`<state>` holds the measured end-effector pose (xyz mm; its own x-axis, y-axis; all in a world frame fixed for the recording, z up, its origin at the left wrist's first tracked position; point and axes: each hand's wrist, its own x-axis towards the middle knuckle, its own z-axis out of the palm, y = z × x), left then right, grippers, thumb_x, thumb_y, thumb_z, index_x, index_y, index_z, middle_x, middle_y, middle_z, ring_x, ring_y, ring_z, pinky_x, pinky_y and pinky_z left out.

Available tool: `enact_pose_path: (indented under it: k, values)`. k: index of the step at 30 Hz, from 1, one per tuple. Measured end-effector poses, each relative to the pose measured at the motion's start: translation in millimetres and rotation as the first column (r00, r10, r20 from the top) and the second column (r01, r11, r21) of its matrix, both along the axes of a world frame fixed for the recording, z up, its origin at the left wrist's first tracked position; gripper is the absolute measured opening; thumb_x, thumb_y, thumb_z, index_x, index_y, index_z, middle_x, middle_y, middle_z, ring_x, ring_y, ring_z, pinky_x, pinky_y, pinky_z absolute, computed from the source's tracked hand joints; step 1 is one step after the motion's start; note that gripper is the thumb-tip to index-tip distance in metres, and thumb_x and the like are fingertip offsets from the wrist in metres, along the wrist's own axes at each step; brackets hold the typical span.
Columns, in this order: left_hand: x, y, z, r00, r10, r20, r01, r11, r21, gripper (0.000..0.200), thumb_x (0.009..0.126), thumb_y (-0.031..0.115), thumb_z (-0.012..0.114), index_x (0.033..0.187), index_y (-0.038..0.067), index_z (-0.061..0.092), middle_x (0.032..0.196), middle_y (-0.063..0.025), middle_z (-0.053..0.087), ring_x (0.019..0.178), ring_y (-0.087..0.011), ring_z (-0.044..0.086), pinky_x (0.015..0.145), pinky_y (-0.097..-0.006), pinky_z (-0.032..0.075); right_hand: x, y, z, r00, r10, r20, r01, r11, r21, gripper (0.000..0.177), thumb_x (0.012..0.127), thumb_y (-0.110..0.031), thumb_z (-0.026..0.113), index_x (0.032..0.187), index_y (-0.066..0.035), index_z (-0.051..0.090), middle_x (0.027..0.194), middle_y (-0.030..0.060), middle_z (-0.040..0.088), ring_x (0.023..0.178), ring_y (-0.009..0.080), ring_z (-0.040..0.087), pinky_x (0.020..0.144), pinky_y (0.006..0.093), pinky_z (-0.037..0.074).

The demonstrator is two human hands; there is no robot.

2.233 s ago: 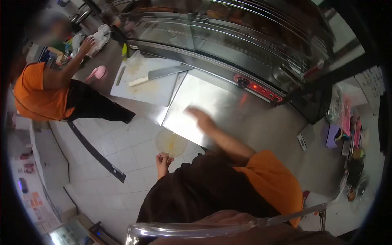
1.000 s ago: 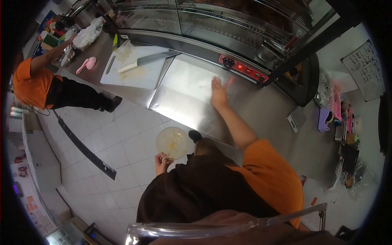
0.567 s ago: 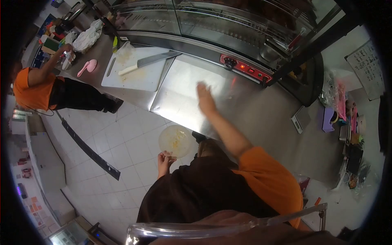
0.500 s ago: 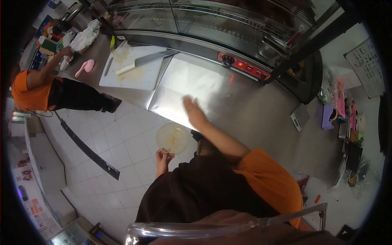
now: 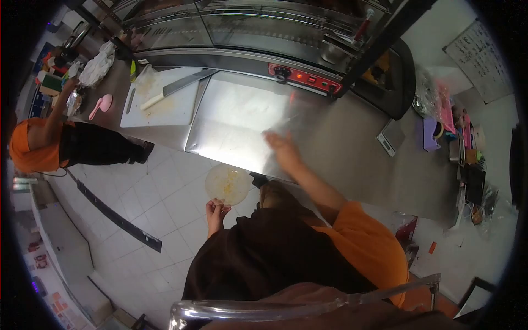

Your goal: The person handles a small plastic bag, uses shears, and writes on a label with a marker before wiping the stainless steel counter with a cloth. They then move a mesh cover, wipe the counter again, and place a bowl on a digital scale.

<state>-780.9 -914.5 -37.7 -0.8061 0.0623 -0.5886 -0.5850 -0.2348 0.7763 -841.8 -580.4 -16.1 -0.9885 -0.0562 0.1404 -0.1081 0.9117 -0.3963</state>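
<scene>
My left hand (image 5: 216,214) grips the near rim of a translucent round bowl (image 5: 227,184), held beside the counter's edge above the floor. Yellowish bits lie in the bowl. Over the steel counter (image 5: 242,121) my right hand (image 5: 281,146) is slightly blurred, its fingers stretched out, with nothing visible in it. A white cutting board (image 5: 170,113) lies to the left on the counter, and a large knife (image 5: 179,88) with a pale handle rests across it.
A glass-fronted cabinet with a red control panel (image 5: 305,78) stands behind the counter. At the left a person in orange (image 5: 41,144) reaches toward the counter. A pink utensil (image 5: 103,104), a scale (image 5: 390,137) and a purple tape holder (image 5: 430,133) sit on the counter.
My right hand has moved right over the counter. The bowl stays in my left hand. The view has shifted, so the counter and cabinet appear further left.
</scene>
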Motion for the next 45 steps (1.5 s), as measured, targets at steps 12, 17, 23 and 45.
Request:
enact_pose_path:
  k: [12, 17, 23, 45]
  values:
    - [10, -3, 2, 0.996, -0.078, -0.034, 0.076, 0.996, -0.055, 0.037, 0.083, 0.021, 0.056, 0.109, 0.002, 0.035, 0.102, -0.0142, 0.052, 0.075, -0.0228, 0.057, 0.071, -0.0355, 0.049, -22, 65, 10, 0.939, -0.343, 0.006, 0.340, 0.933, 0.118, 0.049, 0.080, -0.003, 0.034, 0.128, -0.009, 0.038, 0.134, 0.0027, 0.037, 0.123, 0.0172, 0.036, 0.102, 0.0531, 0.018]
    - [18, -2, -5, 0.998, -0.040, -0.045, 0.039, 0.999, -0.014, 0.040, 0.082, 0.021, 0.057, 0.109, 0.003, 0.035, 0.101, -0.0139, 0.052, 0.077, -0.0248, 0.057, 0.071, -0.0360, 0.049, -20, -15, -11, 0.970, -0.225, -0.088, 0.240, 0.869, 0.432, 0.044, 0.078, -0.002, 0.035, 0.121, -0.002, 0.044, 0.128, 0.0106, 0.043, 0.118, 0.0227, 0.042, 0.103, 0.0447, 0.022]
    - [23, 0, -17, 0.998, -0.024, -0.061, 0.027, 0.999, 0.046, 0.038, 0.081, 0.018, 0.058, 0.108, 0.004, 0.036, 0.099, -0.0132, 0.051, 0.077, -0.0270, 0.057, 0.070, -0.0395, 0.048, 69, 106, 38, 0.908, -0.404, 0.113, 0.401, 0.915, 0.049, 0.040, 0.083, -0.006, 0.036, 0.122, -0.004, 0.043, 0.132, 0.0048, 0.039, 0.122, 0.0197, 0.035, 0.106, 0.0411, 0.018]
    - [52, 1, -31, 0.999, 0.039, -0.036, -0.034, 0.991, 0.127, 0.039, 0.079, 0.016, 0.056, 0.110, 0.006, 0.034, 0.103, -0.0155, 0.051, 0.079, -0.0275, 0.057, 0.073, -0.0399, 0.048, 51, 106, 27, 0.911, -0.401, 0.097, 0.344, 0.868, 0.359, 0.039, 0.086, -0.008, 0.032, 0.123, 0.002, 0.040, 0.134, 0.0121, 0.034, 0.123, 0.0247, 0.034, 0.105, 0.0428, 0.020]
